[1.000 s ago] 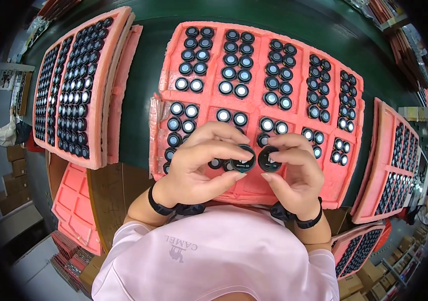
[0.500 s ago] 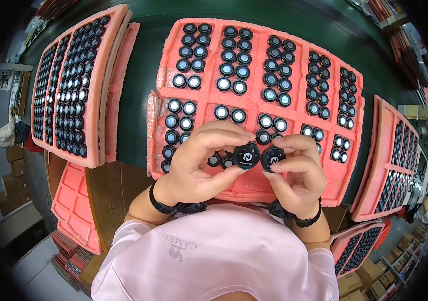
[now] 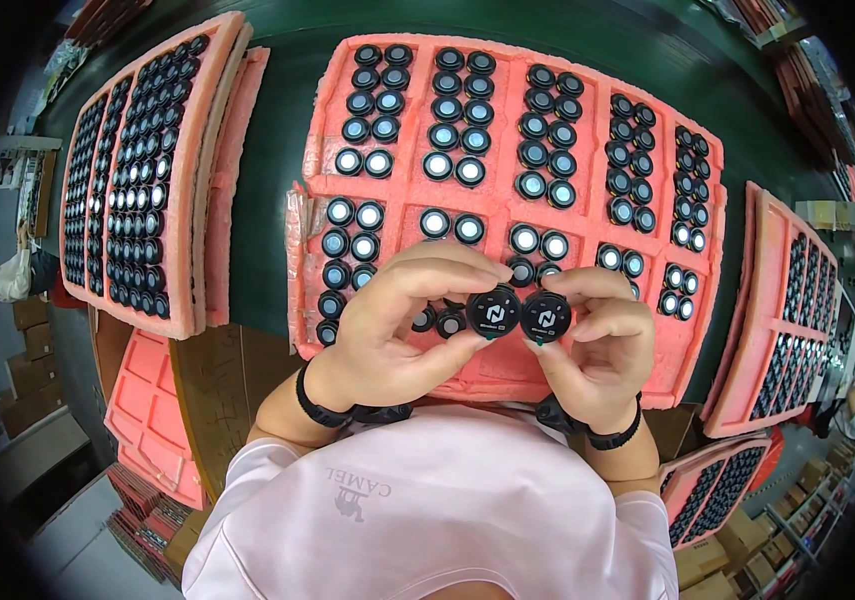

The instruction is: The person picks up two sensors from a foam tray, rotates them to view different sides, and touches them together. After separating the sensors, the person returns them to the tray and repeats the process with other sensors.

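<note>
Pinched at its rim between thumb and fingers, a round black disc-shaped device (image 3: 493, 313) with a white mark is in my left hand (image 3: 392, 325). My right hand (image 3: 602, 345) grips a second, similar black disc (image 3: 546, 318) the same way, thumb below and fingers above. Both printed faces are turned up toward me, side by side and nearly touching. Beneath my hands lies a pink foam tray (image 3: 487, 387) whose compartments hold rows of black round pieces with pale grey or white centres. My hands hide part of its near rows.
Stacked pink trays full of similar pieces stand at the left (image 3: 209, 180) and right (image 3: 737, 330) on a green surface (image 3: 282, 150). Another filled tray (image 3: 712, 490) sits at lower right. An unfilled pink tray (image 3: 152, 420) is at lower left, beside cardboard (image 3: 232, 390). A person (image 3: 12, 275) is far left.
The disc in my right hand now shows its whole printed face, the fingers having shifted up to its rim. My left hand is nearly still. The trays sit slightly farther left in view.
</note>
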Tool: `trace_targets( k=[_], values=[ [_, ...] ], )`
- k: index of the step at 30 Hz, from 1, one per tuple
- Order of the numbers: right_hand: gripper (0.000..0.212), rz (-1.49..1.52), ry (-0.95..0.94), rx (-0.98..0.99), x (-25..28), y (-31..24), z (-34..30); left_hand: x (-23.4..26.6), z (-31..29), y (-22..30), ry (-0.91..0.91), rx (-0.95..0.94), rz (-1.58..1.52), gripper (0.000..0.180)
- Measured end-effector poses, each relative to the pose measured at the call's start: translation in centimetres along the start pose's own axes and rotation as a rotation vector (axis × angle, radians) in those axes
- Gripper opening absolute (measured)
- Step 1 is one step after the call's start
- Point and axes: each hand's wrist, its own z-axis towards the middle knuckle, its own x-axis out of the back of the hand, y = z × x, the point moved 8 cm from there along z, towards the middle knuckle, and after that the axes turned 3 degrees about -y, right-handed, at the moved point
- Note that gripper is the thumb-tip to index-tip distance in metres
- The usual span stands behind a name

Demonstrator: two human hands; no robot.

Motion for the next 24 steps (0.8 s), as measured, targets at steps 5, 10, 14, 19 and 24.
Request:
trace_targets(
  k=[5, 10, 14, 19, 24],
  values=[
    [0.034, -0.098, -0.049, 0.003, -0.1, -0.2, 0.1, 0.2, 0.2, 0.2, 0.015, -0.039, 0.041, 0.042],
    [0.038, -0.159, -0.093, 0.023, 0.0, -0.4, 0.2, 0.2, 0.5, 1.1, -0.037, -0.104, 0.189, 0.037],
    [0.039, -0.193, -0.151, 0.048, -0.2, -0.7, 0.4, 0.2, 0.5, 0.9, -0.044, -0.094, 0.198, 0.03],
    [0.033, 0.115, 0.066, -0.065, 0.4, 0.8, -0.5, 0.2, 0.2, 0.1, 0.095, 0.045, 0.104, 0.023],
    [0.03, 0.167, 0.025, -0.054, 0.0, 1.1, -0.3, 0.2, 0.4, 0.0, 0.048, 0.074, 0.149, 0.027]
  ],
)
